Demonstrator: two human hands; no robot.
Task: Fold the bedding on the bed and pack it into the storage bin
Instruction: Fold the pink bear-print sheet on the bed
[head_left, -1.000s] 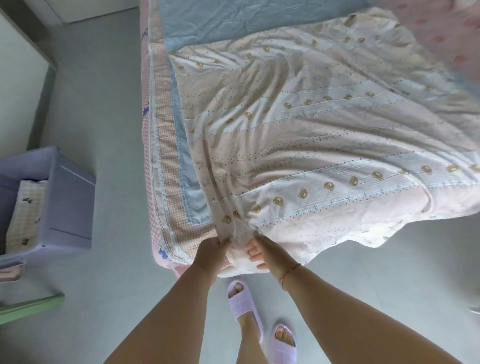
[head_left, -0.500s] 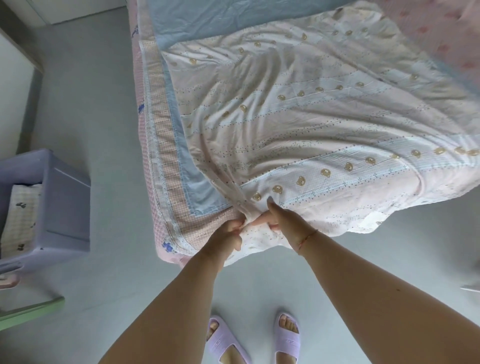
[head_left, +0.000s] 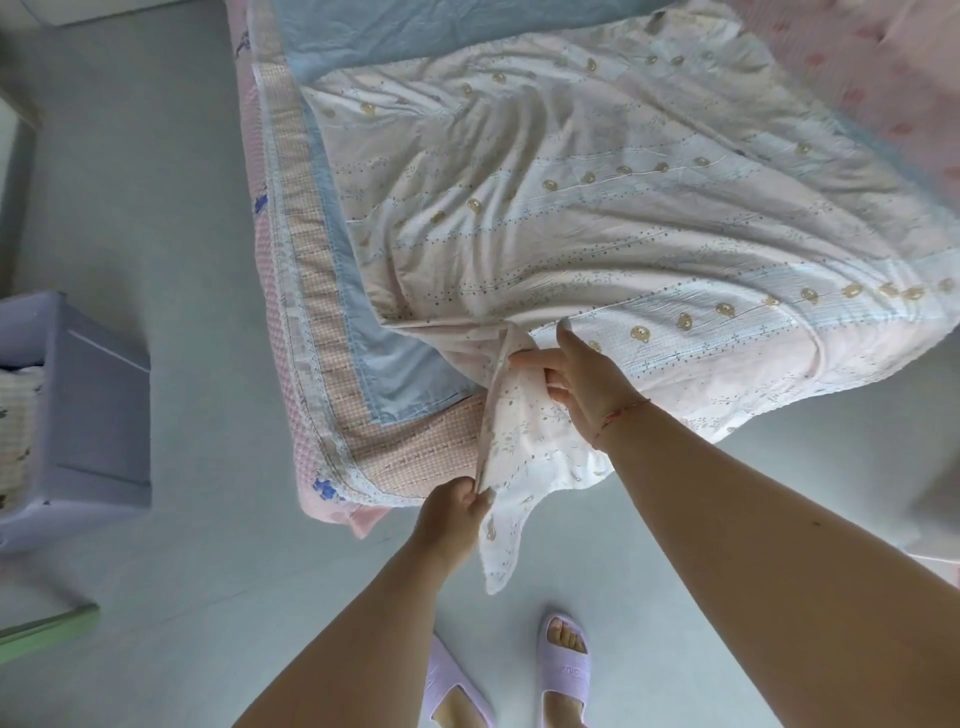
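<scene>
Drawn apart since a moment ago: left hand (head_left: 451, 506) pinching the quilt (head_left: 597, 218) edge low off the bed (head_left: 322, 332), right hand (head_left: 582, 379) gripping it higher. Corner-finding step, likely; next, stretching that edge taut. Storage bin (head_left: 98, 395) on floor, left.
</scene>
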